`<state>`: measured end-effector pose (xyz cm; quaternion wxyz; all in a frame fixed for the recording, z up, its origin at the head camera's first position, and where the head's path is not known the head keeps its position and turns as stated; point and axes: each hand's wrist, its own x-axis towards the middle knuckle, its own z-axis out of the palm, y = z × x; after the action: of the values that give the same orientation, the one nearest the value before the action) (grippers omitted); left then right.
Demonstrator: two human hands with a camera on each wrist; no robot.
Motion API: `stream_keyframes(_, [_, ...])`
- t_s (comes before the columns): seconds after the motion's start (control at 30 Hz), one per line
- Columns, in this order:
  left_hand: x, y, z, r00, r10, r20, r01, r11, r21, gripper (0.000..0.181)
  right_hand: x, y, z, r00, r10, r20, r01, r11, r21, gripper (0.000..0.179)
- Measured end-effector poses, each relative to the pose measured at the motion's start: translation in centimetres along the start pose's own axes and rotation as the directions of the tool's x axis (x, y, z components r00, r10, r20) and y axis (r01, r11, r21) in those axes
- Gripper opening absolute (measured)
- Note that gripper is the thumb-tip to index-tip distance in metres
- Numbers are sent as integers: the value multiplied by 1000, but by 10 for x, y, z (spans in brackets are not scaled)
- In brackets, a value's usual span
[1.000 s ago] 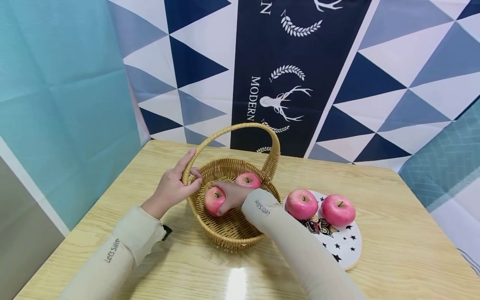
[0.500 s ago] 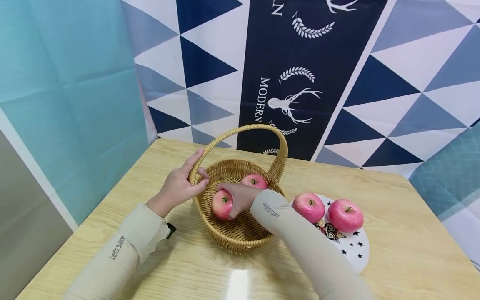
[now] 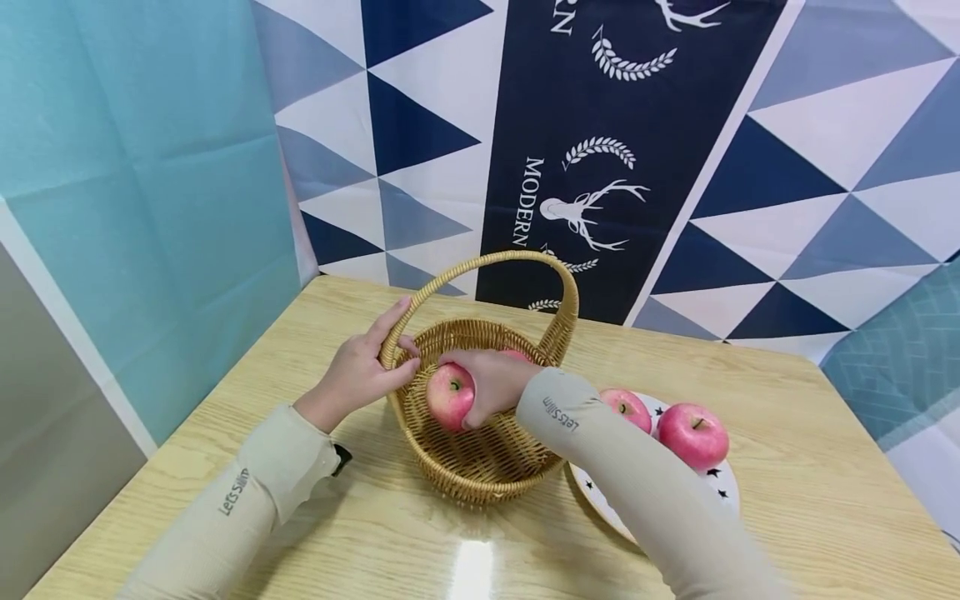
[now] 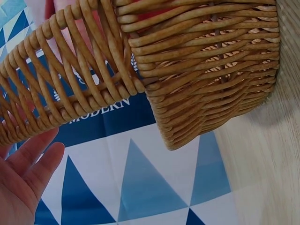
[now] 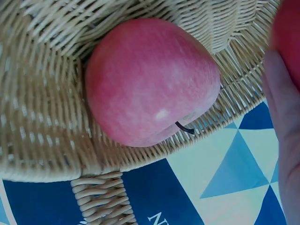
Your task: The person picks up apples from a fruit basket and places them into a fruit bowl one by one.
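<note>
My left hand (image 3: pixel 356 371) holds the left side of the arched handle (image 3: pixel 498 260) of a wicker basket (image 3: pixel 480 487), thumb and fingers on either side of it. In the left wrist view some fingers (image 4: pixel 42 164) show beside the handle's woven foot. Inside the basket, my right hand (image 3: pixel 491 383) grips a pink-red apple (image 3: pixel 448 398) from its right side. A second apple (image 5: pixel 152 82) lies against the basket wall, mostly hidden behind the right hand in the head view. At the edge of the right wrist view is part of the held apple (image 5: pixel 290 37).
Right of the basket, a white plate (image 3: pixel 600 508) with black stars bears two more apples, one (image 3: pixel 693 437) in full view and another (image 3: pixel 628 408) partly behind the right sleeve. A patterned cloth (image 3: pixel 427 108) hangs behind the wooden table (image 3: pixel 390 533).
The right hand has raised the apple slightly and drawn back rightward, covering more of the second apple. The left hand stays at the handle. The head view has shifted a little.
</note>
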<state>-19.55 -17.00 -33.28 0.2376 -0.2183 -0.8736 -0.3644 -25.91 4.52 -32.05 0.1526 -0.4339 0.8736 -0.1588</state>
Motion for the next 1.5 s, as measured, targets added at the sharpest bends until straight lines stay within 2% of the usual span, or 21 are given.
stream_keyframes(0.2, [-1,-1,2,1000,-8,12,8,1000,-3,70,-16,2,-6,994,-9,-109,18,996,88,88])
stream_keyframes(0.33, [-2,-2,2,1000,-14,4,14,1000,3,70,-24,4,-11,991,-42,-125,55,993,100,86])
stream_keyframes(0.43, [-3,-3,1,1000,0,-13,0,1000,14,69,-29,7,-16,994,-12,-108,23,994,104,84])
stream_keyframes(0.6, [-3,-3,1,1000,19,-25,-19,1000,10,68,-37,13,-24,993,88,-79,-74,985,158,86])
stream_keyframes(0.83, [-2,-3,4,999,39,-31,-39,999,9,70,-52,24,-28,996,90,14,-91,961,260,82])
stream_keyframes(0.9, [-2,-3,4,998,48,-31,-47,999,9,71,-57,27,-30,994,91,53,-103,950,296,81])
stream_keyframes(1.07, [-2,-3,6,996,84,-42,-83,996,9,72,-69,35,-38,983,98,155,-154,899,410,82])
stream_keyframes(1.13, [-1,-3,6,993,104,-49,-104,995,2,71,-74,39,-42,977,119,177,-182,899,399,84])
stream_keyframes(1.27, [0,-4,6,987,145,-70,-146,989,-11,70,-82,43,-50,973,153,174,-200,934,295,85])
stream_keyframes(1.33, [0,-4,5,985,154,-77,-155,988,-15,70,-84,45,-52,972,160,173,-202,942,266,84])
stream_keyframes(1.5, [-1,-3,4,984,162,-79,-163,987,2,70,-90,50,-55,963,176,203,-234,922,310,82])
